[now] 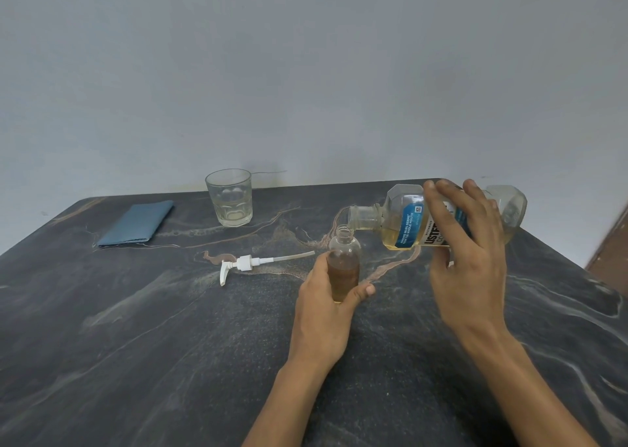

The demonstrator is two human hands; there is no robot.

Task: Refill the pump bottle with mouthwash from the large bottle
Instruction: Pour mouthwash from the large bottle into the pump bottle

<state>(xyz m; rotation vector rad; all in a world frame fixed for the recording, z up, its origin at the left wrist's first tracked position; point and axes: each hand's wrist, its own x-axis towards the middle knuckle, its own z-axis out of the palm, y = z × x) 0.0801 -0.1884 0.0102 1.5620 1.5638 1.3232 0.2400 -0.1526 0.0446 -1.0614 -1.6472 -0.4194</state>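
A small clear pump bottle [344,263] stands upright on the dark table, its neck open and amber liquid filling its lower half. My left hand [331,305] grips its body from the left. My right hand [465,252] holds the large mouthwash bottle [404,222] tipped on its side, uncapped. Its mouth points left, just above and right of the small bottle's neck. Pale yellow liquid lies along the large bottle's lower side. The white pump head [249,263] with its long tube lies flat on the table to the left.
A clear drinking glass [229,197] stands near the table's back edge by the grey wall. A folded blue cloth [137,223] lies at the back left. The dark marbled table [153,344] extends toward me. A brown edge [608,246] shows at far right.
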